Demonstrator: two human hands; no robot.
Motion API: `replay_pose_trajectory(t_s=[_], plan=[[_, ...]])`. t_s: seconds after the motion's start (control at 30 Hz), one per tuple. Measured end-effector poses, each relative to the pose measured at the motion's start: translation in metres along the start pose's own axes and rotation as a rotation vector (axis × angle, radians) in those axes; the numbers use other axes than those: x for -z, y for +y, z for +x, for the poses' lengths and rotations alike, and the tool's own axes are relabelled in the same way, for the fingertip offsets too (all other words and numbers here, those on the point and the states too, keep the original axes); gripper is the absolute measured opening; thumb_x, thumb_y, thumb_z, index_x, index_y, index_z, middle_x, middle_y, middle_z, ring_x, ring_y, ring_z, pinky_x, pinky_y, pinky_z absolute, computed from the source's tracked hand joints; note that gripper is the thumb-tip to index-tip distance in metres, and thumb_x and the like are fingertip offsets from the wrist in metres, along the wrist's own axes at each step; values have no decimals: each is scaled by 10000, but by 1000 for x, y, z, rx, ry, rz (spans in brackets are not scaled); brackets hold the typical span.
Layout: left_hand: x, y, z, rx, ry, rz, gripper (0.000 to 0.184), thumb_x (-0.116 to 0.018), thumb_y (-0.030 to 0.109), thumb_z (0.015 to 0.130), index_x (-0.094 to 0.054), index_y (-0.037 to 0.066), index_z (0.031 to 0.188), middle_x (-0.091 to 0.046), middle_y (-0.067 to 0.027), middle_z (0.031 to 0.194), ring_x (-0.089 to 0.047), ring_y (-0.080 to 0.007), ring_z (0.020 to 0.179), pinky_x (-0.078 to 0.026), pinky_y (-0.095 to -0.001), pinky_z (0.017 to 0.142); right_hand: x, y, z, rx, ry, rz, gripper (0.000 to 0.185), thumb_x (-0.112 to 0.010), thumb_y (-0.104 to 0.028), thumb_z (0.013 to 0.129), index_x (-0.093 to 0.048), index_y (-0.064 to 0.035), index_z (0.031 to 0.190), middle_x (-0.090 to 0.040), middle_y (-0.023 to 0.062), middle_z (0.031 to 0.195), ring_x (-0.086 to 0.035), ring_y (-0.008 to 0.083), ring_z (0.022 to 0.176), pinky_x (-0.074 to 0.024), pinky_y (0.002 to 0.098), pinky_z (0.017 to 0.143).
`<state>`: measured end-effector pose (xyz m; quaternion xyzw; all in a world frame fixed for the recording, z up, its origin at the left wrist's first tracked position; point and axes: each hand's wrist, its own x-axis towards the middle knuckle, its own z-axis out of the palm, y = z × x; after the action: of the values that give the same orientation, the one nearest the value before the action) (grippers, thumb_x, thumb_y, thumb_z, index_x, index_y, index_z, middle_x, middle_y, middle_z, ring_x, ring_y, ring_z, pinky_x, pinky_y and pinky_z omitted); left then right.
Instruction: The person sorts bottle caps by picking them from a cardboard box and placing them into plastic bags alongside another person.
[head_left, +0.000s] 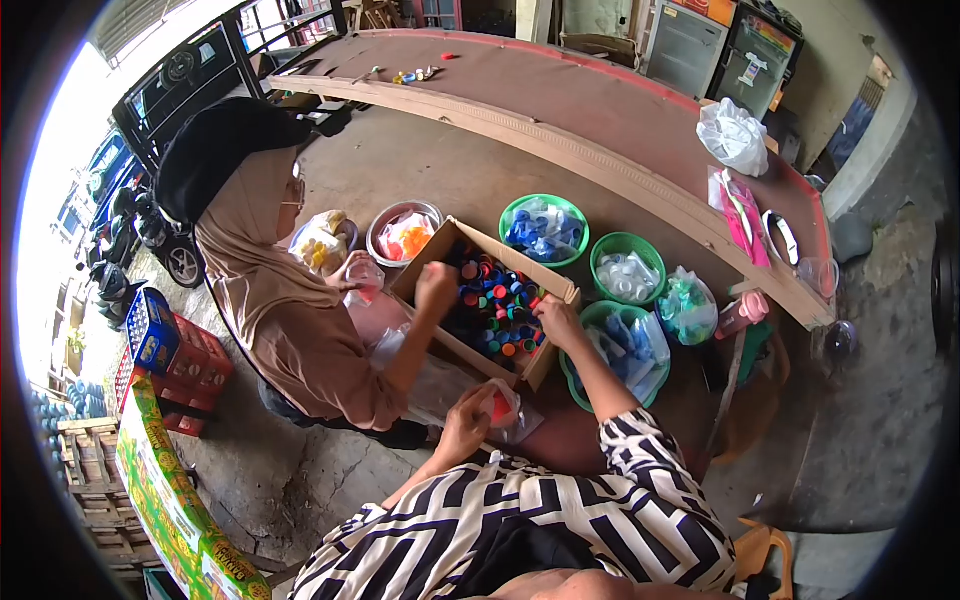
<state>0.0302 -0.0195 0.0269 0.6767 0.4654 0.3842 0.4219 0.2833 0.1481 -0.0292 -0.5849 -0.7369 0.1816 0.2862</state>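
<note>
A cardboard box (565, 290) full of red, blue, green and black bottle caps (500, 305) stands in front of me. My right hand (556, 318) is at the box's right side, its fingertips together over the caps; what they hold, if anything, is too small to tell. Nearer to me, my left hand (465, 425) grips a clear plastic bag (505, 405) with something red inside. A co-worker's hand (436, 290) is over the left part of the box, and their other hand (352, 272) holds another clear bag (368, 279) with red in it.
Green baskets of bagged blue (545, 230), white (628, 274) and blue items (620, 355) stand right of the box. A metal bowl (385, 230) is behind it. The co-worker (290, 320) sits at left. A long table (560, 110) crosses behind; a pink bottle (742, 314) lies right.
</note>
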Motion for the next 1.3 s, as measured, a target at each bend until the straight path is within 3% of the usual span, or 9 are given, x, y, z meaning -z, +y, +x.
replay_pose_trajectory(t_s=[0.17, 0.2, 0.27, 0.47, 0.6, 0.7, 0.87, 1.13, 1.3], plan=[[-4, 6, -7, 182, -42, -147, 523, -482, -66, 729, -558, 3, 1241, -555, -162, 1246, -620, -191, 781, -491, -285, 711, -40, 25, 36, -266, -82, -610, 233, -502, -96, 843, -725, -56, 898, -669, 183, 985, -637, 340, 948, -488, 441, 850], [-4, 6, -9, 178, -27, -145, 523, -482, -66, 729, -558, 3, 1241, -555, -162, 1246, -620, -191, 781, -491, -285, 711, -39, 25, 44, -291, -372, -675, 245, -507, -123, 847, -731, -72, 932, -689, 141, 1018, -653, 314, 966, -499, 431, 833], [-5, 5, -10, 183, -29, -138, 522, -481, -60, 732, -558, 5, 1244, -555, -164, 1245, -618, -182, 778, -490, -284, 705, -47, 22, 48, -268, -450, -904, 228, -528, -160, 871, -730, -121, 969, -701, 95, 1004, -665, 220, 959, -510, 343, 718], [-2, 0, -9, 188, -36, -78, 502, -482, -28, 745, -554, -10, 1242, -553, -188, 1264, -637, -275, 934, -497, -312, 783, -65, 27, 47, -380, -369, -990, 224, -518, -186, 896, -703, -116, 1001, -675, 58, 1029, -655, 179, 958, -495, 319, 735], [1, 9, -6, 133, -20, -11, 504, -485, -20, 743, -552, -11, 1243, -560, -201, 1257, -617, -312, 1025, -492, -324, 816, -59, 14, 43, -403, -280, -846, 220, -546, -163, 869, -689, -78, 1012, -668, 88, 1003, -657, 221, 937, -510, 354, 740], [3, 8, -6, 132, 5, -38, 494, -479, -22, 740, -557, -8, 1227, -563, -200, 1248, -608, -335, 1049, -485, -336, 846, -57, 22, 24, -178, 68, -372, 116, -600, -107, 807, -625, 6, 818, -609, 182, 944, -603, 380, 909, -500, 425, 774], [-2, 0, -7, 130, 13, -50, 488, -472, -25, 737, -553, 0, 1217, -560, -192, 1249, -587, -370, 1081, -471, -370, 895, 22, -79, -68, 116, 30, 341, 130, -618, -123, 858, -546, -16, 869, -557, 140, 968, -573, 327, 934, -468, 397, 805], [-22, 15, 8, -193, -2, 48, 501, -503, -56, 727, -552, 12, 1221, -559, -213, 1196, -591, -390, 1044, -499, -391, 844, 43, -131, -153, 274, 50, 68, 113, -686, -54, 761, -628, -47, 857, -573, 81, 985, -559, 282, 923, -453, 390, 797], [-20, 28, 4, -222, -34, 53, 463, -536, -55, 726, -563, -1, 1185, -573, -206, 1152, -595, -386, 1020, -500, -390, 840, 49, -149, -168, 361, 103, -9, 159, -682, -148, 726, -650, -68, 860, -580, 65, 955, -557, 261, 898, -431, 394, 788]])
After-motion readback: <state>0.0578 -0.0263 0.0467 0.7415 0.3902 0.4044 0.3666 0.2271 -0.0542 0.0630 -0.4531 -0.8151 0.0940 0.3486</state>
